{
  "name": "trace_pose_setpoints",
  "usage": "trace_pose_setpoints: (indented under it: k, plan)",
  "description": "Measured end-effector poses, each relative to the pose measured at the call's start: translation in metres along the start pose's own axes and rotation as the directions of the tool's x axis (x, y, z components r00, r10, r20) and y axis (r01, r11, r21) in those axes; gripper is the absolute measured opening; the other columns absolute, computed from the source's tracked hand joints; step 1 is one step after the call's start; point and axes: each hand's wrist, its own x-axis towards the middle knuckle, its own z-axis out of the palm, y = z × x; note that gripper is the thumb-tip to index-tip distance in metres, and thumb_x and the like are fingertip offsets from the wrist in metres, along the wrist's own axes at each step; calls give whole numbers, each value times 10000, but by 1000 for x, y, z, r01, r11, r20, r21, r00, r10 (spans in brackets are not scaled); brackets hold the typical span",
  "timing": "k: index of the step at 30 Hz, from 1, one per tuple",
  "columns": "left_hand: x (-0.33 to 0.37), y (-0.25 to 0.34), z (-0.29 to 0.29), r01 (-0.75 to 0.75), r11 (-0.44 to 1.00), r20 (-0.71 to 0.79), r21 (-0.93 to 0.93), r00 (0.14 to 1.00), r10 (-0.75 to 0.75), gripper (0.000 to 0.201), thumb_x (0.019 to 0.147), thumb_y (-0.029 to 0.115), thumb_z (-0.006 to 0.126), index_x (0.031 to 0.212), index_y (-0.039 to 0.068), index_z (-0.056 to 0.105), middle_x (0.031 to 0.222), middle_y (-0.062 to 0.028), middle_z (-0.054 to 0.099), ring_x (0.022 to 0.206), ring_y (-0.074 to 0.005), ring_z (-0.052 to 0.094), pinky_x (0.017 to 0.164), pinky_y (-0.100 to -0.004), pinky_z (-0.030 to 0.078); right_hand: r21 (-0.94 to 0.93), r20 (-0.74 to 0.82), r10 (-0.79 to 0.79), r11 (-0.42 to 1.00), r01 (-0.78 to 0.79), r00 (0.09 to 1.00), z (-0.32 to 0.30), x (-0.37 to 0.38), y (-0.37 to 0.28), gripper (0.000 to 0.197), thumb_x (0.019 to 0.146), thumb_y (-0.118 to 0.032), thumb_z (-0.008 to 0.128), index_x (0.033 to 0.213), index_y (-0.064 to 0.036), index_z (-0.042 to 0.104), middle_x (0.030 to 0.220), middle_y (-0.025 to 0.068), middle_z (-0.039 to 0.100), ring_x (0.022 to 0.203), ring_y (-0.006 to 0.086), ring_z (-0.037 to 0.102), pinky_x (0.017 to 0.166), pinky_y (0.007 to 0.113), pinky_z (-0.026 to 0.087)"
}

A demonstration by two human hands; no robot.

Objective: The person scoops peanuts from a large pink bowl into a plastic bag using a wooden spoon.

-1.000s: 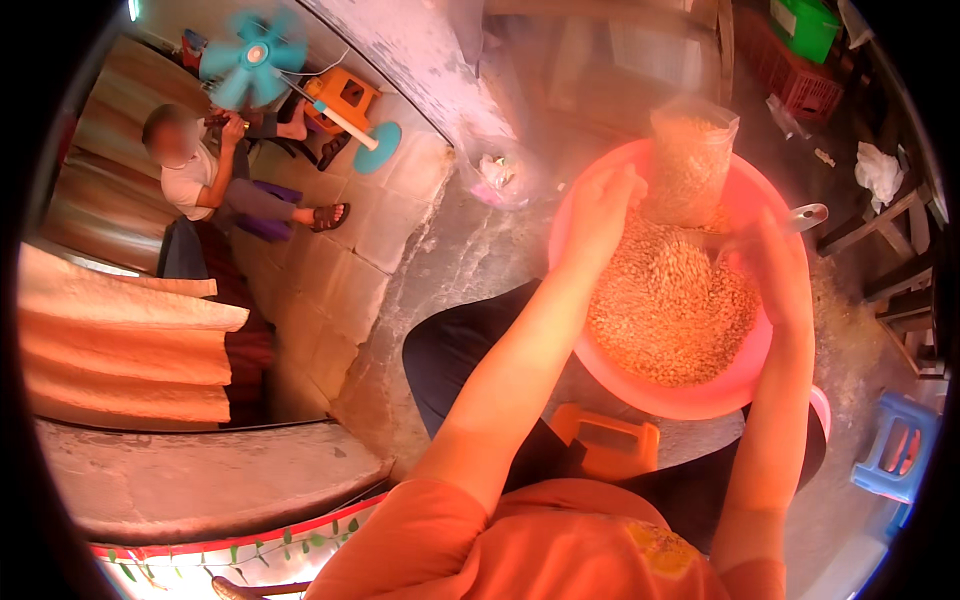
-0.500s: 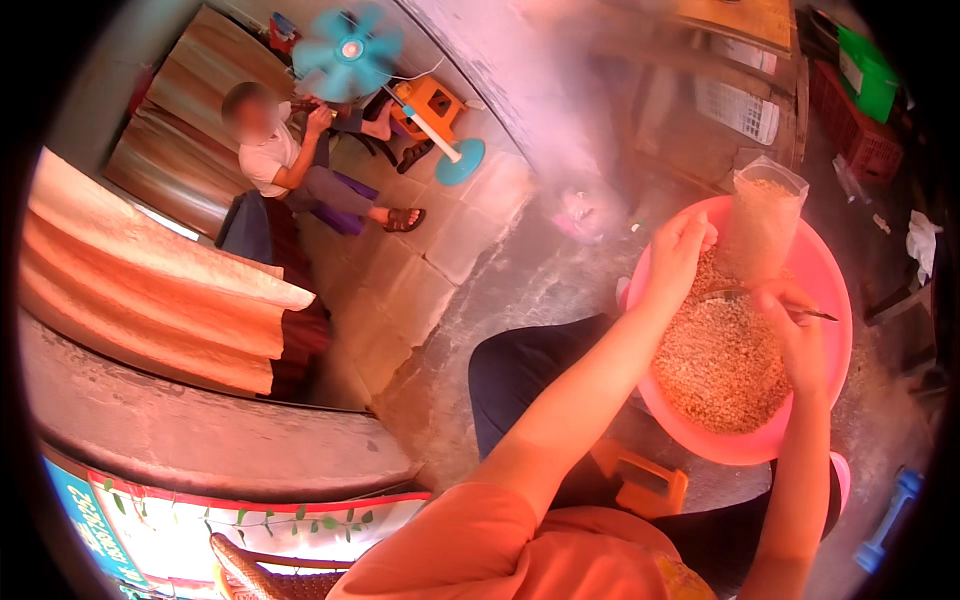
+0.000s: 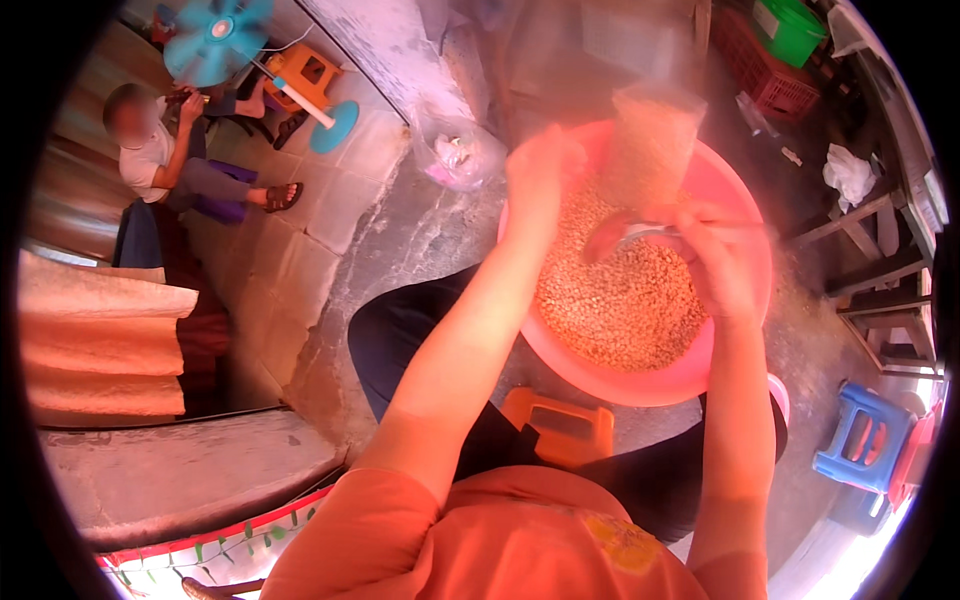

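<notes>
A pink basin (image 3: pixel 735 180) in front of me holds a heap of small tan grains (image 3: pixel 620 310). My right hand (image 3: pixel 715 255) is closed on a metal spoon (image 3: pixel 648 231) over the grains; its handle sticks out to the right past my fingers. My left hand (image 3: pixel 540 170) is at the far left of the basin, by its rim. Haze and blur smear its fingers, so whether they grip anything is unclear. A clear plastic bag (image 3: pixel 655 145) filled with similar grains stands upright in the far part of the basin.
An orange stool (image 3: pixel 570 425) is between my legs. To the right are a blue stool (image 3: pixel 860 440) and a wooden frame (image 3: pixel 880 270). Farther off are a red crate (image 3: pixel 780 85), a plastic bag of litter (image 3: pixel 455 155), a fan (image 3: pixel 220 30) and a seated person (image 3: pixel 150 150).
My view has swung right, so the basin and both hands appear farther left. The spoon has shifted toward the left of the heap, and more of it shows.
</notes>
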Motion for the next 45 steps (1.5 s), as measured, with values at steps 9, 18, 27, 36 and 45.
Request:
trace_pose_setpoints:
  k: [9, 18, 27, 36, 45]
  plan:
    - [1, 0, -4, 42, 997, -10, -69, 999, -42, 362, 953, 322, 480, 797, 24, 615, 739, -72, 628, 654, -141, 569, 632, -259, 435, -98, 336, 260, 966, -240, 905, 40, 0, 13, 237, 906, -190, 554, 1001, 20, 610, 930, 97, 662, 866, 165, 623, 780, 300, 495]
    - [1, -1, -3, 55, 997, -13, -56, 998, -55, 361, 952, 316, 478, 795, 23, 617, 740, -70, 629, 667, -140, 569, 639, -265, 435, -212, -13, 217, 953, -215, 976, 10, -2, -5, 214, 916, -198, 519, 974, -3, 588, 787, 89, 672, 708, 133, 628, 598, 246, 498]
    - [1, 2, -3, -24, 991, -32, -129, 999, 20, 369, 939, 331, 496, 785, 16, 611, 728, -79, 621, 668, -153, 570, 650, -273, 440, -61, 110, 137, 990, -131, 984, 20, -3, 0, 224, 928, -211, 525, 998, -6, 582, 944, 117, 650, 884, 181, 630, 730, 292, 537]
    - [4, -2, -8, -13, 994, -22, -111, 1000, 11, 377, 932, 351, 501, 790, 19, 610, 741, -87, 625, 678, -161, 571, 667, -284, 443, -263, 187, 237, 947, -184, 953, 45, -3, 16, 167, 916, -149, 552, 943, 7, 606, 935, 70, 649, 851, 116, 613, 666, 256, 503]
    - [-4, -1, -2, 88, 966, 131, 244, 984, -123, 418, 941, 408, 465, 883, 25, 624, 852, -75, 643, 801, -168, 594, 760, -303, 456, -173, -249, 7, 984, -51, 968, 5, -3, -12, 236, 910, -234, 560, 915, 1, 575, 800, 120, 678, 540, 140, 585, 534, 220, 469]
